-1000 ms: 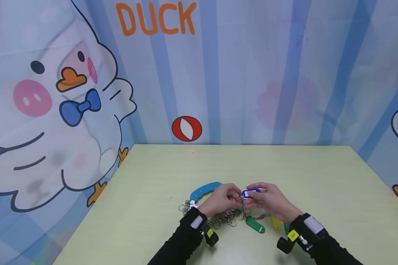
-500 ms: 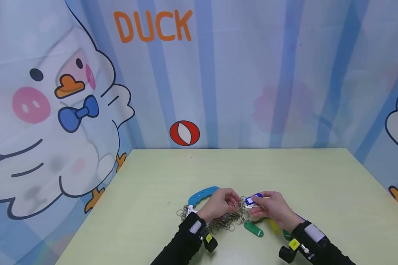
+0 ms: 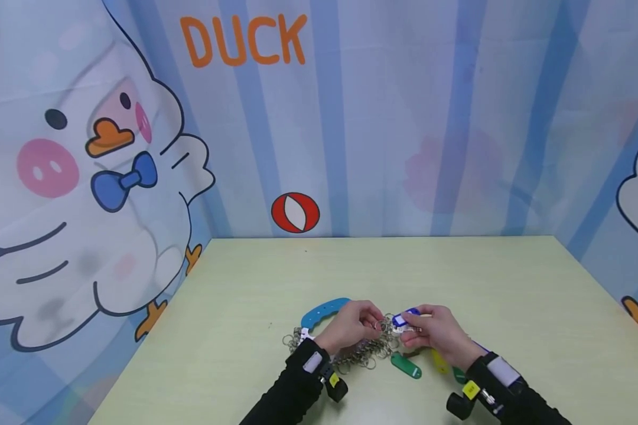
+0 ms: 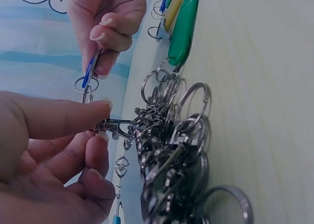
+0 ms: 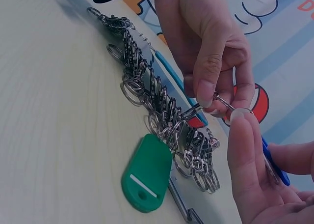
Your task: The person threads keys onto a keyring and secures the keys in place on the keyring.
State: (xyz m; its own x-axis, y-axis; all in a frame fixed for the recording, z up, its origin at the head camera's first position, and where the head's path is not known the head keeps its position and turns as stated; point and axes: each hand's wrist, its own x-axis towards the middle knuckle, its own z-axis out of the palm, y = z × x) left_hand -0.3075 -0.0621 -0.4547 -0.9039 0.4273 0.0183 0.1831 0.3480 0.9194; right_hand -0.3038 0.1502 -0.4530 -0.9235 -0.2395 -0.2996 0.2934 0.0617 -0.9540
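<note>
My left hand (image 3: 348, 327) pinches a small metal clasp (image 4: 112, 126) between thumb and fingertips. The clasp belongs to a long bunch of metal clips and split rings (image 4: 167, 160) lying on the table, hung along a blue curved band (image 3: 324, 311). To the right, my right hand (image 3: 441, 335) pinches a blue key tag (image 3: 402, 319) with a white label; a flat metal piece and a split ring (image 4: 86, 85) go with it. That ring sits right at the left fingertips. A green key tag (image 5: 147, 175) lies below the bunch, its ring among the clips.
A yellow key tag (image 3: 439, 362) and another green tag (image 3: 459, 376) lie under the right wrist, partly hidden. Several rings stick out from the bunch onto the pale table (image 3: 244, 330). A duck-print curtain (image 3: 383, 147) stands behind the table.
My right hand has drawn a little to the right and tilted the blue tag, showing more of the metal beneath it. The left hand keeps its place. The head view has shifted slightly.
</note>
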